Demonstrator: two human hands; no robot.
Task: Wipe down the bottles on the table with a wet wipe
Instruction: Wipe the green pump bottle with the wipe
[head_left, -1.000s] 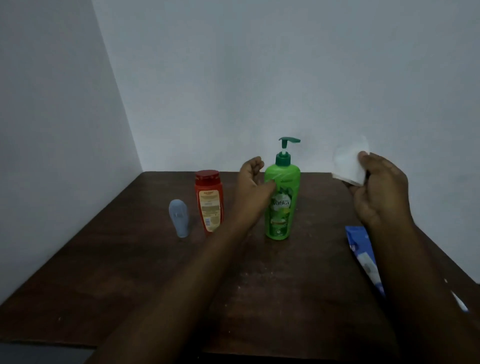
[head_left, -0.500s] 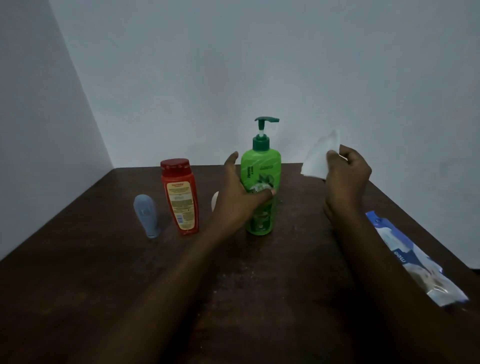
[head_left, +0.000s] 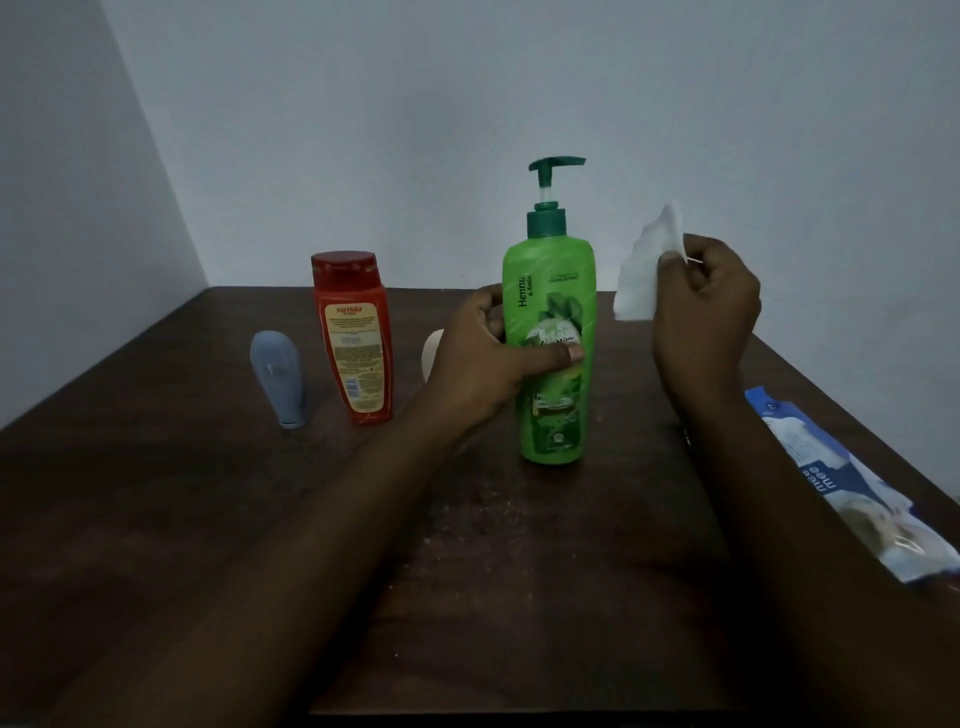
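Observation:
A tall green pump bottle (head_left: 553, 291) stands upright on the dark wooden table (head_left: 156, 493). My left hand (head_left: 483, 358) is wrapped around its middle, thumb across the label. To its right, my right hand (head_left: 701, 306) pinches a white wet wipe (head_left: 644, 270) in the air, apart from the bottle. A red bottle (head_left: 353, 338) stands left of my left hand. Further left stands a small grey-blue tube (head_left: 278, 379). A pale rounded object (head_left: 432, 353) peeks out behind my left hand, mostly hidden.
A blue and white wet wipe pack (head_left: 847, 483) lies flat near the table's right edge. Pale walls meet in a corner behind the table. Small crumbs speckle the wood in front of the green bottle.
My left hand has closed around the green pump bottle, thumb now across its front. My right hand still holds the wipe up beside it. The view has shifted closer.

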